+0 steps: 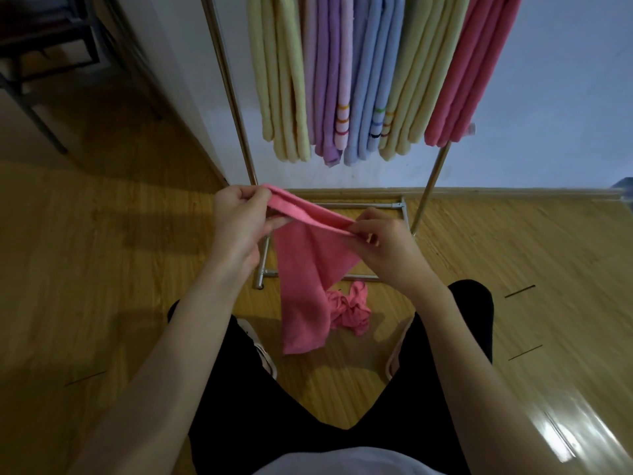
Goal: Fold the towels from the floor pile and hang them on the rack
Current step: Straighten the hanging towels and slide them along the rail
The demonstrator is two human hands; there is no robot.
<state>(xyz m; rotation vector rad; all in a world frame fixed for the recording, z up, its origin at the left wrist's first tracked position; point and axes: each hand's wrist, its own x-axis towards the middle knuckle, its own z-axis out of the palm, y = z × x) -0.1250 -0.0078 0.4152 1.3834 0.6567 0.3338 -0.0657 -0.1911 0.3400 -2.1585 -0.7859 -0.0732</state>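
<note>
- The yellow-brown wooden plank floor [102,269] runs to a pale wall [548,97].
- A metal tube rack [236,108] stands against that wall, its base frame flat on the floor.
- Folded terry towels hang side by side on the rack: pale yellow [284,97], purple [329,97], blue [370,97], more yellow, then pink [459,87].
- A pink terry towel [308,269] is held up in front of the rack; its top edge stretches between both hands and the rest hangs down between the person's legs.
- A crumpled pink cloth [349,310] lies on the floor beside the hanging end.
- The left hand [239,217] pinches the towel's left corner.
- The right hand [387,241] pinches the right corner with curled fingers.
</note>
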